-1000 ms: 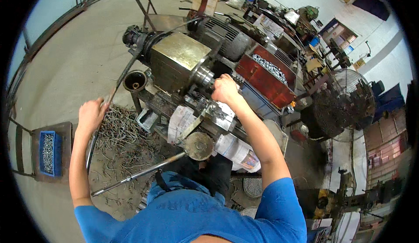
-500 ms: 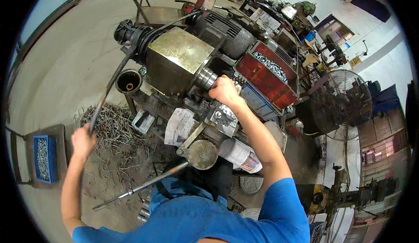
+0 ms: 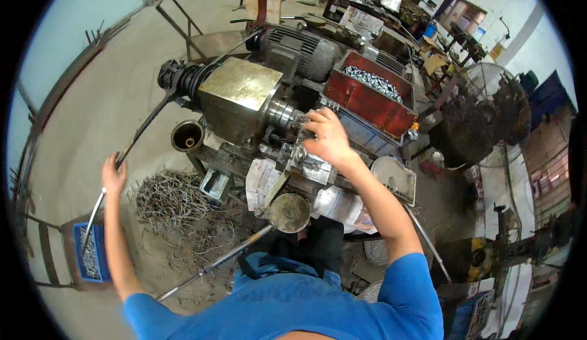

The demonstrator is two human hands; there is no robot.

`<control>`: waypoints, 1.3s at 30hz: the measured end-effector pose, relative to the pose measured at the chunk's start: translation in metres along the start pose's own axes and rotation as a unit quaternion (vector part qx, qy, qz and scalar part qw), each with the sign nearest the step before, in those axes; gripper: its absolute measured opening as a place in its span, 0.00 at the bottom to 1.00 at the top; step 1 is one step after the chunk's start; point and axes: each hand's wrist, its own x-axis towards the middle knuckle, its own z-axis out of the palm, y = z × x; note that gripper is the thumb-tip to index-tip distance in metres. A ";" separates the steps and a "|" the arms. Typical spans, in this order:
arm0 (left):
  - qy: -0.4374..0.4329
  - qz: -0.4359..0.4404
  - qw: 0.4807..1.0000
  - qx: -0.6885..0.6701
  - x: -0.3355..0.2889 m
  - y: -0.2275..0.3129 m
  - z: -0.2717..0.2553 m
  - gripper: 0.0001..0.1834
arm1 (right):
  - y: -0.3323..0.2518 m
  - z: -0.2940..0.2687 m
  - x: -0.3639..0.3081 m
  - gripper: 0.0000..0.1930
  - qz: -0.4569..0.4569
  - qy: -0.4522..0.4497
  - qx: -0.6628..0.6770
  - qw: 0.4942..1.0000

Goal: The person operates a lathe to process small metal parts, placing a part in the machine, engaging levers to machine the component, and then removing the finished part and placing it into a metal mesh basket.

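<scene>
Around lever [image 3: 147,123], left hand [image 3: 114,176], near spindle [image 3: 282,114], right hand [image 3: 330,138]

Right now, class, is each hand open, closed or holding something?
Left hand: closed around the long lever.
Right hand: partly curled near the spindle; whether it holds anything cannot be told.

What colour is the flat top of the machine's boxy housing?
Yellowish gold, with a shiny surface; the flat top shows best in the head view.

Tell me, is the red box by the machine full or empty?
Not empty: small shiny metal pieces lie in the red box; cannot tell how deep they go.
</scene>
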 end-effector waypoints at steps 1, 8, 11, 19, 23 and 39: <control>0.101 0.029 0.992 -0.076 -0.008 0.019 0.014 0.18 | -0.002 -0.018 -0.015 0.14 -0.005 0.030 0.009 1.000; -0.406 -0.115 0.895 -0.143 -0.123 0.145 0.183 0.26 | 0.016 -0.110 -0.191 0.16 0.245 -0.025 -0.062 0.967; -0.444 0.053 0.891 0.079 -0.132 0.145 0.210 0.18 | 0.012 -0.137 -0.260 0.16 0.348 -0.020 -0.071 0.935; -0.429 0.133 0.882 0.143 -0.076 0.145 0.178 0.15 | 0.061 -0.193 -0.453 0.27 0.510 -0.097 -0.302 0.800; -0.442 0.005 0.894 0.077 -0.107 0.102 0.146 0.23 | 0.063 -0.196 -0.533 0.19 0.678 -0.180 -0.332 0.631; -0.572 -0.270 0.762 -0.141 -0.203 0.016 0.097 0.13 | -0.170 -0.086 -0.424 0.18 0.728 -0.012 -0.167 0.665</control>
